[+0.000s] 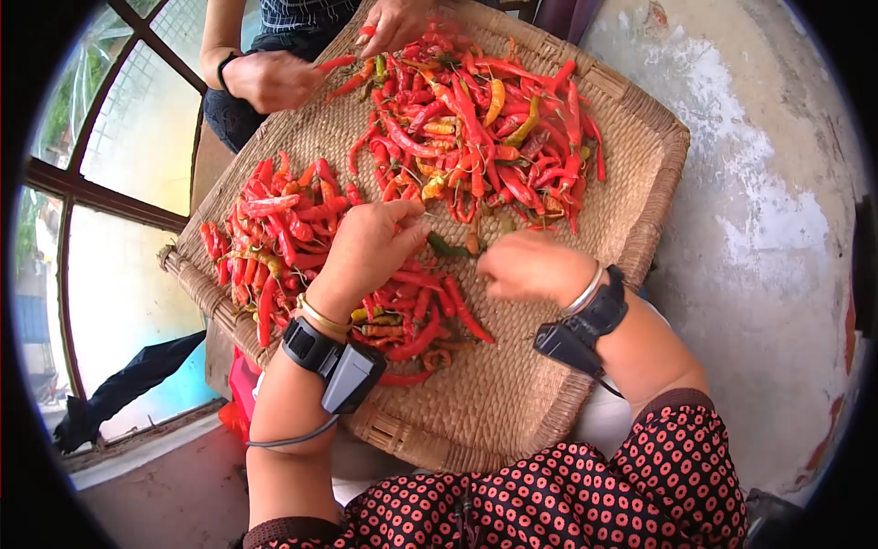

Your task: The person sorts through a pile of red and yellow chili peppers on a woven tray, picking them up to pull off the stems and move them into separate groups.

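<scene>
My left hand (375,245) is closed in a pinch, and a dark green chili pepper (446,245) sticks out to the right from its fingertips. Close to that pepper's other end is my right hand (535,265), blurred by motion, with its fingers curled together. Whatever they hold, if anything, is hidden. A large heap of red chili peppers (476,128), mixed with some yellow and green ones, lies on the woven tray (512,384) beyond my hands. Beneath and around my left hand spreads a second red pile (274,229).
Across the tray, another person's hand (270,80) holds a red chili, and their other hand (398,23) is at the heap's edge. A paned window (137,119) stands at the left. The worn wall (759,183) is on the right.
</scene>
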`<action>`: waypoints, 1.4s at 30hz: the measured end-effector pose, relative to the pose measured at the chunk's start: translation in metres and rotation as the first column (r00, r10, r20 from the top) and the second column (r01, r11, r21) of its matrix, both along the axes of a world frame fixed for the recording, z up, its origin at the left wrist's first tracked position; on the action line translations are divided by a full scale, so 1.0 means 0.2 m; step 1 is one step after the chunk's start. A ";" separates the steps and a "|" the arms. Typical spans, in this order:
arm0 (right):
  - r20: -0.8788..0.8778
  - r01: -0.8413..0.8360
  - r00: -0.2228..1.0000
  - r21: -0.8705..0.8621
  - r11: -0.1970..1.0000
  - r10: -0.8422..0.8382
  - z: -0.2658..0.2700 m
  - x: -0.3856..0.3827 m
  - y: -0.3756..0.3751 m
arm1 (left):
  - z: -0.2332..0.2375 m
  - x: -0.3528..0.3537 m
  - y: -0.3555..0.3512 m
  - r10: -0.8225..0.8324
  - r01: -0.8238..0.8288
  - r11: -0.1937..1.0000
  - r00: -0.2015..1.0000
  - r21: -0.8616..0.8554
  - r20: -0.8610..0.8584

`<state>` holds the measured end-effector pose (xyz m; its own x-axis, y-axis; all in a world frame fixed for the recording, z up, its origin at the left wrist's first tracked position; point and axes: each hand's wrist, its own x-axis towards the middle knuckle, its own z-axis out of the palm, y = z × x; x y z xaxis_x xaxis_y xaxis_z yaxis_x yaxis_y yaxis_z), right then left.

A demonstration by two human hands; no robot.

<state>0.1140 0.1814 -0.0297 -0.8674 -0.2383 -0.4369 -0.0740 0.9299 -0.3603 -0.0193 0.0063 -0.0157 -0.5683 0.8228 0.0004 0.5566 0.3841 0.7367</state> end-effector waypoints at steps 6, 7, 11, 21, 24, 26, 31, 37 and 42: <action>-0.263 0.166 0.946 -0.107 0.980 -0.189 0.01 -0.03 0.10 | -0.03 0.02 0.00 -0.089 0.089 0.996 0.987 -0.005 -0.137; -0.356 0.199 0.910 -0.074 0.977 -0.213 0.00 -0.03 0.10 | -0.05 0.02 0.00 -0.114 0.115 0.993 0.979 -0.001 -0.171; -0.467 0.200 0.861 -0.055 0.978 -0.202 0.02 -0.06 0.05 | -0.04 0.04 0.01 -0.161 0.150 0.986 0.972 -0.076 -0.172; -0.314 0.204 0.936 0.108 0.973 -0.162 -0.05 -0.12 -0.08 | -0.04 0.04 0.01 -0.196 0.173 0.979 0.946 -0.112 -0.259; -0.211 0.209 0.953 -0.053 0.977 -0.215 0.03 -0.13 -0.01 | 0.00 0.01 -0.01 -0.114 0.098 0.992 0.958 -0.075 -0.262; -0.140 0.225 0.959 -0.164 0.960 -0.248 0.07 -0.13 0.06 | 0.02 -0.02 -0.03 -0.011 -0.011 0.997 0.956 -0.072 -0.294; 0.133 0.414 0.894 -0.614 0.672 -0.429 0.23 -0.11 0.15 | 0.01 -0.04 -0.05 0.024 -0.047 0.997 0.946 -0.063 -0.324; 0.204 0.328 0.540 -0.944 -0.019 -0.817 0.18 -0.16 0.17 | 0.03 0.00 -0.04 -0.063 0.017 0.986 0.960 -0.165 -0.274; -0.852 0.306 0.455 -0.123 0.944 -0.258 0.09 -0.20 0.08 | 0.02 -0.02 -0.06 -0.154 0.073 0.953 0.953 -0.295 -0.260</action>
